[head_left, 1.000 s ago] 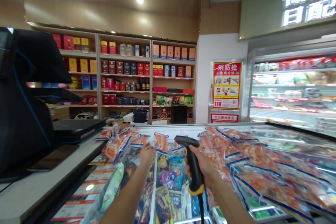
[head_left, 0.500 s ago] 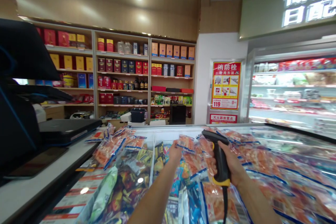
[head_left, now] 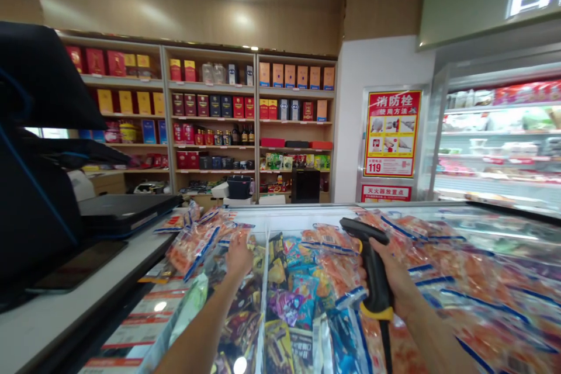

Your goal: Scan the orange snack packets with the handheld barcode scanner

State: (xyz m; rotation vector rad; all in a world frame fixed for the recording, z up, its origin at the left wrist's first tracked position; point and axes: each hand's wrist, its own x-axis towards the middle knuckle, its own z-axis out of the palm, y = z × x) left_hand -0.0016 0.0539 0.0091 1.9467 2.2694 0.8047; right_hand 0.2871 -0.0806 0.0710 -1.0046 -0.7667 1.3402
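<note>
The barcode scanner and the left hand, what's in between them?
In the head view, a white divider, colorful wrapped packets and clear bags of orange food lie between the left hand and the barcode scanner.

Left hand outstretched, fingers bent; right hand upright, curled in grip; both forearms bare, angled inward

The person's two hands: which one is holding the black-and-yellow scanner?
The right hand, closed round the handle of the scanner; the left hand, at the blue-edged packets, holds no scanner.
</note>
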